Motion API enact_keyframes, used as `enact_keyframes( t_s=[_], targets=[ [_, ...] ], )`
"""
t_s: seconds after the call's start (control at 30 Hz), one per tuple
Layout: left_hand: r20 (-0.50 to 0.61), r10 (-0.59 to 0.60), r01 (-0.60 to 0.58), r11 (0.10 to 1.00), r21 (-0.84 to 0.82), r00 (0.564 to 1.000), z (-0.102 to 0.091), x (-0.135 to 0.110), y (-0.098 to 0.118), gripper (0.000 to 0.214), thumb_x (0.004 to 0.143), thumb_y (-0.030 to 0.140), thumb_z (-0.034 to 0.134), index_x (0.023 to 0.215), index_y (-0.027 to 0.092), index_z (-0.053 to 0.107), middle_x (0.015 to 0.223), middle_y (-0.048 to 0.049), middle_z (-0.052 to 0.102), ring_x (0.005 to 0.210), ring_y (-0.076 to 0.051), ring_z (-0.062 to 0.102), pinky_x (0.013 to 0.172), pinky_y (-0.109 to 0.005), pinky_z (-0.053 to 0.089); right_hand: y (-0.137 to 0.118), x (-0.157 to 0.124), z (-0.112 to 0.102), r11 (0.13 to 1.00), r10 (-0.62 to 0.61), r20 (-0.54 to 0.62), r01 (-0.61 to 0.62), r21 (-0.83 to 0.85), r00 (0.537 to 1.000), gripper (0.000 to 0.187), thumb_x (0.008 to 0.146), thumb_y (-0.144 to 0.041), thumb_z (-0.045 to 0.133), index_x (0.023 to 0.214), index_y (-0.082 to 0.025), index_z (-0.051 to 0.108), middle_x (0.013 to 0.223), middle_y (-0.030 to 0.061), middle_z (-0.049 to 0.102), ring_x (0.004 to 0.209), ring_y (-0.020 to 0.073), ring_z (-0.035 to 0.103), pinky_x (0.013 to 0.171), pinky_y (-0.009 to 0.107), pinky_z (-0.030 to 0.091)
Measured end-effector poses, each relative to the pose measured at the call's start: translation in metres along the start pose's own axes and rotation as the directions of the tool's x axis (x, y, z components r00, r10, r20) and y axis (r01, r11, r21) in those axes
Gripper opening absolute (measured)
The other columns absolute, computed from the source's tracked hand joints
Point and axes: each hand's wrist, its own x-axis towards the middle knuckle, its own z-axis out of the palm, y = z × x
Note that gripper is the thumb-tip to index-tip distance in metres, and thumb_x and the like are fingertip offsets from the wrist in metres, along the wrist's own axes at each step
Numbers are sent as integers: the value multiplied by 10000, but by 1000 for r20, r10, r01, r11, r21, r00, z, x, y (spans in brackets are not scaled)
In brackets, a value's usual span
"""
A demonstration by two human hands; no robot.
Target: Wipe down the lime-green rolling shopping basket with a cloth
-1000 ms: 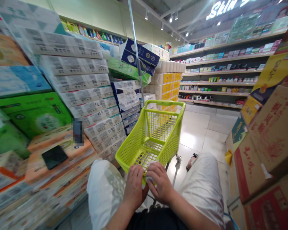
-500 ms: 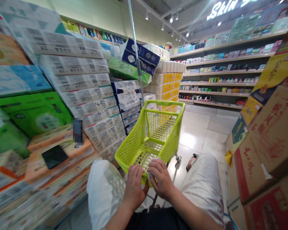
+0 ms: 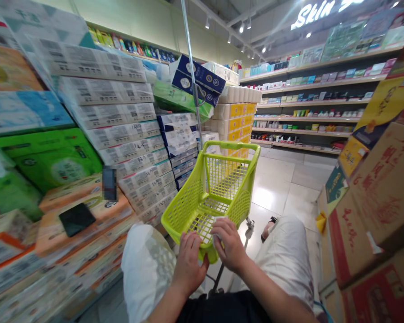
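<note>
A lime-green plastic shopping cart [image 3: 183, 211] with a lattice basket stands between my knees. My left hand [image 3: 189, 260] grips its near rim, fingers over the edge and thumb below. A little to the right, my right hand [image 3: 229, 244] is closed on a white cloth or tissue [image 3: 218, 220], pressed against the same rim; most of the white piece is hidden under my fingers. Nothing lies in the visible part of the basket. A metal pole [image 3: 191, 63] rises behind the cart's left side.
Packs of tissue paper [image 3: 134, 148] are stacked high on the left. A dark flat object [image 3: 76, 220] lies on an orange pack there. Cardboard boxes [image 3: 377, 188] rise close on my right. Shelves [image 3: 309, 116] of small products line the back, beyond the tiled floor [image 3: 272, 175].
My right hand has slid a short way to the right along the rim with the white cloth or tissue. My left hand and the cart have stayed in place.
</note>
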Motion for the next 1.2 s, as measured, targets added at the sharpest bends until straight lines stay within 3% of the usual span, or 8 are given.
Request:
enact_keyframes(
  t_s=[0.17, 0.4, 0.57, 0.67, 0.83, 0.93, 1.1, 1.2],
  targets=[
    [4, -4, 4, 1000, -25, 1000, -2, -1, -3, 314, 742, 161, 533, 1053, 190, 498, 1004, -78, 600, 1086, -278, 539, 1038, -547, 376, -2, 3, -1, 995, -98, 90, 96, 18, 991, 204, 848, -135, 497, 992, -232, 605, 966, 44, 637, 1004, 202, 554, 951, 398, 416],
    [47, -28, 31, 998, -61, 998, -1, 0, -3, 317, 704, 145, 531, 1016, 195, 501, 1011, -77, 602, 1107, -289, 529, 1056, -576, 342, 25, 19, -3, 994, 96, -96, -100, -40, 991, 176, 866, -135, 470, 940, -215, 607, 955, 62, 622, 997, 211, 540, 930, 406, 420],
    [40, -27, 30, 997, -77, 999, -2, -1, -2, 326, 720, 146, 526, 1041, 198, 501, 1003, -76, 606, 1101, -283, 537, 1051, -569, 349, -5, -3, 8, 999, -42, 14, 42, -23, 999, 215, 838, -117, 484, 992, -223, 591, 967, 53, 622, 1041, 213, 534, 993, 425, 384],
    [59, -25, 31, 994, -102, 998, -5, 0, -3, 323, 715, 141, 523, 1031, 205, 503, 997, -69, 608, 1098, -283, 538, 1050, -580, 343, 1, 2, 3, 995, -94, 82, 97, -35, 992, 187, 835, -134, 500, 956, -231, 605, 932, 41, 630, 968, 200, 547, 936, 395, 410],
    [78, -24, 35, 990, -135, 997, -7, 2, -4, 312, 721, 148, 514, 1027, 207, 507, 1003, -70, 607, 1105, -283, 534, 1059, -592, 325, 32, 24, -10, 997, 31, -13, -32, -73, 999, 160, 854, -149, 483, 916, -219, 613, 908, 48, 626, 929, 201, 539, 874, 380, 424],
    [81, -30, 42, 988, -146, 996, -3, 2, -3, 326, 719, 143, 513, 1039, 207, 503, 1011, -72, 608, 1110, -282, 532, 1068, -594, 315, 25, 19, -5, 993, 96, -79, -100, -57, 992, 164, 852, -136, 471, 911, -215, 602, 925, 57, 614, 959, 209, 532, 896, 395, 420],
    [100, -47, 62, 987, -149, 994, -4, 0, -3, 322, 719, 146, 514, 1035, 209, 503, 1007, -76, 611, 1110, -281, 539, 1069, -593, 322, -6, -2, 7, 999, -35, 21, 36, -24, 999, 209, 825, -107, 486, 973, -214, 588, 954, 49, 614, 1026, 209, 526, 994, 420, 372],
    [118, -46, 64, 987, -149, 992, -9, 1, -3, 311, 719, 148, 502, 1023, 211, 510, 1000, -78, 614, 1108, -282, 547, 1067, -599, 328, 1, 3, 1, 994, -99, 103, 104, -37, 990, 171, 832, -130, 507, 941, -222, 601, 922, 34, 623, 953, 189, 538, 939, 381, 397]
  ],
)
